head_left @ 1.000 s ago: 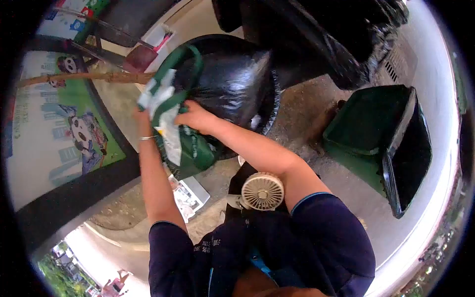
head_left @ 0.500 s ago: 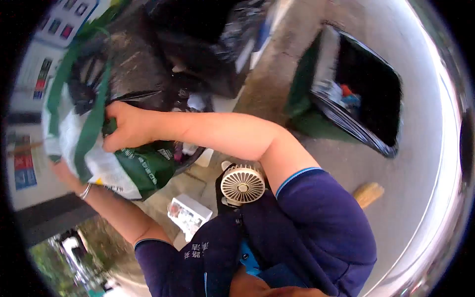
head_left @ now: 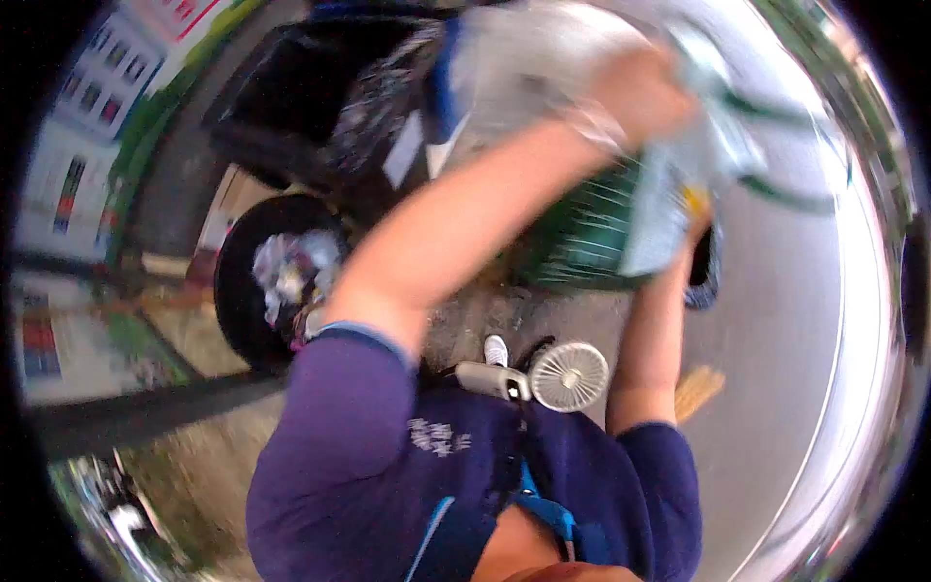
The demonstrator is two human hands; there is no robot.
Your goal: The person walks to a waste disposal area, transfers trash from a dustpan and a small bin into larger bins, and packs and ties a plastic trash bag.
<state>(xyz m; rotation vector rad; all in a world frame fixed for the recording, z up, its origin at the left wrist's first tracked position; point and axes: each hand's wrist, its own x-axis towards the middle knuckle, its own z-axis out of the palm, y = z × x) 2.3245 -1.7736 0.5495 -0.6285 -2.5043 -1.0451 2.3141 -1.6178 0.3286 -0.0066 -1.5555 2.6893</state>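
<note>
The left hand (head_left: pixel 645 97) clamps the green-and-white bag (head_left: pixel 659 218), the right hand (head_left: pixel 700 223) too hidden to tell, pavement (head_left: pixel 771 339) stretching beyond the bin rim (head_left: pixel 706 289).

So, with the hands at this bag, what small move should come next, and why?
Perhaps steady the bag and bring its handle end over the bin. The left hand seems closed on the bag; the right hand's grip is unclear. The handles point sideways, and only a strip of the bin shows beside the right forearm, so alignment is uncertain.
</note>
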